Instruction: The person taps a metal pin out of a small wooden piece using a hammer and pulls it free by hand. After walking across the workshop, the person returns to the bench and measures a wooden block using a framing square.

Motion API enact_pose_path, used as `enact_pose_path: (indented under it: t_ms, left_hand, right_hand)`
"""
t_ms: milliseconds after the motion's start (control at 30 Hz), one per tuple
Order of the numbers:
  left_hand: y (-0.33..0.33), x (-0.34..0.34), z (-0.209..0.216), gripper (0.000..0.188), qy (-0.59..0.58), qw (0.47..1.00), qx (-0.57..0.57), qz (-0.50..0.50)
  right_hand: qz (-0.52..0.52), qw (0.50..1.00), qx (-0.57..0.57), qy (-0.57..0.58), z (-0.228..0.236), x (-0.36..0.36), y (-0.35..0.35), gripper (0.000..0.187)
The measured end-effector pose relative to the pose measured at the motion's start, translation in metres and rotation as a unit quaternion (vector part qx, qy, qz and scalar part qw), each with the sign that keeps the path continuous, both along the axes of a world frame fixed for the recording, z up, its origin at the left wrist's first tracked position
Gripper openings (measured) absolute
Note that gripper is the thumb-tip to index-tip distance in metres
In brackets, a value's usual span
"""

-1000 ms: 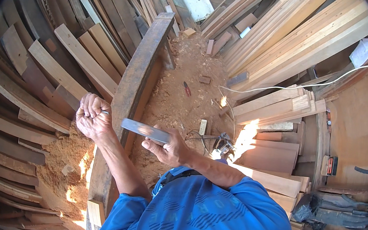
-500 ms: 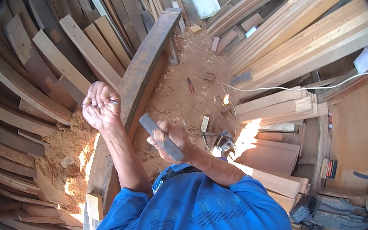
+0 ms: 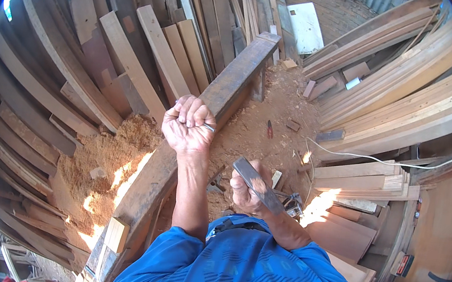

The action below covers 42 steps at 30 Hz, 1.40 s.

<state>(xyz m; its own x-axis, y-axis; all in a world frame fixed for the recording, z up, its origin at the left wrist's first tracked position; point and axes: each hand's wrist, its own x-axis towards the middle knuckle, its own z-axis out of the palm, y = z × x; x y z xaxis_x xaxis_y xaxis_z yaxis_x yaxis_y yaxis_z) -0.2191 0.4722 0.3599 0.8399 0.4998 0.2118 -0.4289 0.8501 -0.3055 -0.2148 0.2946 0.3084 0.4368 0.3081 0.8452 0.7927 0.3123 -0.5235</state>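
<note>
A person in a blue shirt (image 3: 244,270) works at a long, weathered timber surface (image 3: 239,78) in a lumber-filled workshop. The left grip (image 3: 189,123), raised in front of the middle of the surface, is clenched around a thin metal piece (image 3: 209,128), most of it hidden and its tip poking out toward the right. The right grip (image 3: 246,196), out beyond the surface's right long edge, clasps a dark bar-shaped tool (image 3: 244,172), which slants across the hand; the two held items are well apart. A pale wood block (image 3: 116,234) sits at the near end of the surface. Sawdust (image 3: 98,173) is heaped along the left long edge, beside rows of boards (image 3: 56,72). Off the right long edge, red-handled pliers (image 3: 270,129) lie on the littered floor (image 3: 284,100), and a power tool (image 3: 293,207) shows just beyond the right grip. Stacked planks (image 3: 407,87) line the far right, beyond a white cable (image 3: 371,156).
</note>
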Motion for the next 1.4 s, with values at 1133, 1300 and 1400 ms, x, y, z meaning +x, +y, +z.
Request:
enact_pose_path:
  t_ms: [1133,1300,1400]
  left_hand:
    - [0.009,-0.024,0.008,0.014,-0.009,0.998,0.067,0.006]
    - [-0.023,-0.023,-0.003,0.014,0.031,0.984,0.178,-0.001]
    - [-0.025,-0.023,-0.002,0.016,0.055,0.98,0.189,0.007]
  right_hand:
    - [0.007,0.99,-0.109,0.086,0.011,0.002,0.01,0.028]
    - [0.113,0.977,-0.074,0.163,0.018,0.005,0.024,0.034]
    - [0.139,0.974,-0.034,0.175,0.023,0.007,0.028,0.026]
